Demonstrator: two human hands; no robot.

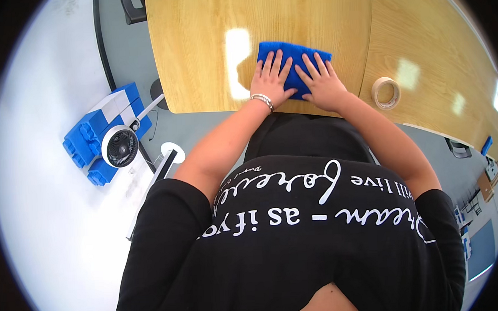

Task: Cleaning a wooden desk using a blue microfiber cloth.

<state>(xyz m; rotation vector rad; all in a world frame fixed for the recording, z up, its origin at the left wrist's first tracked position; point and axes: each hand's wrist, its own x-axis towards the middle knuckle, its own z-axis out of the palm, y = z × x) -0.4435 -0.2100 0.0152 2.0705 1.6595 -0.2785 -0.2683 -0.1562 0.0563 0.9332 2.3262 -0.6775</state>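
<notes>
A blue cloth (296,49), roughly rectangular, lies flat near the front edge of a wooden table (195,66). Both palms face down on it. My left hand (270,81) rests on its left part, fingers spread, with a bracelet (262,100) at the wrist. On the right part of the cloth lies my right hand (323,83), its fingers also apart. Neither hand grips the cloth; they press or rest on top. The hands hide the middle and lower corners of the cloth.
A roll of beige tape (386,93) lies right of my right hand, past a seam in the tabletop. Left of the table stand a white fan (121,146) and stacked blue and white blocks (101,118). A dark chair (134,10) shows at top left.
</notes>
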